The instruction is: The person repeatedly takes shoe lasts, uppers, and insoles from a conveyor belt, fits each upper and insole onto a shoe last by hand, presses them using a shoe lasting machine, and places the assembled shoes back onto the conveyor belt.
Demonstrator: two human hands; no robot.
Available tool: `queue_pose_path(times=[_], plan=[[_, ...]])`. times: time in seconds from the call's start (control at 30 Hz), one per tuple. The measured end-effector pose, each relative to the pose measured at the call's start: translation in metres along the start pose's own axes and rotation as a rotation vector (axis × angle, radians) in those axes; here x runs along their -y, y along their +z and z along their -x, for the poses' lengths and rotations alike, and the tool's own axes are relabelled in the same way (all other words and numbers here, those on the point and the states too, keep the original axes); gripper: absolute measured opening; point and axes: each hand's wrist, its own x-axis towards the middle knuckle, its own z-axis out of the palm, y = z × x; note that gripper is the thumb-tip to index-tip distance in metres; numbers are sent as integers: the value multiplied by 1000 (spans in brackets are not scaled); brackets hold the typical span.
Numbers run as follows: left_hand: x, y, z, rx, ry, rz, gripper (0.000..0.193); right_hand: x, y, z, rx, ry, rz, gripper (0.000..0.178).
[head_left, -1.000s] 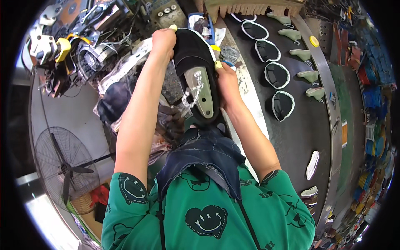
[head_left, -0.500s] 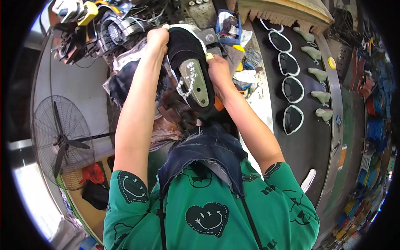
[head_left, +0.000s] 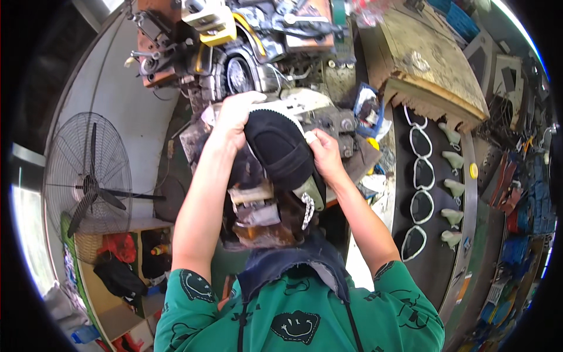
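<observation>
Fingers (head_left: 251,98) of my left hand (head_left: 234,120) are curled closed on the left side of the toe of a black shoe upper (head_left: 278,146). My right hand (head_left: 326,155) pinches its right side, thumb on top, so neither grip stands open. I have the upper held between both hands, in front of a greasy machine with a round ribbed metal housing (head_left: 237,76).

As far as I can judge, this piece is partway through: a grey-green shoe last (head_left: 311,189) sits in the upper, showing through its opening, with a white cord loop (head_left: 308,212) hanging from it. I cannot see the underside, so I can't tell whether the edge is fastened there. Along the left edge of the dark conveyor belt (head_left: 438,267) lie white-rimmed black uppers (head_left: 422,206); along its right edge stand separate lasts (head_left: 453,188). Those look unpaired to me.

For moving, I have little room ahead: machine metal lies close by my left knuckles, and I cannot tell whether they touch. Worn pale blocks (head_left: 255,214) sit just below. To the right, a wooden cover (head_left: 422,64) overhangs the belt's far end, with a blue bin (head_left: 369,108) beside it. Leftward is roomier, until the wire-caged fan (head_left: 88,188).
</observation>
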Motion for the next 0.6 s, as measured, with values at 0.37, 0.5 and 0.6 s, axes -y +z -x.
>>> queue_pose_path(times=[0.37,0.5,0.6], plan=[[41,-72,-15,-166,138,431,41,-34,106,-95,-328,111,-408,20],[37,-86,-32,-184,190,322,32,-32,131,-108,-377,125,-508,19],[45,-108,-52,-215,159,168,28,-48,133,-114,-406,155,-500,17]])
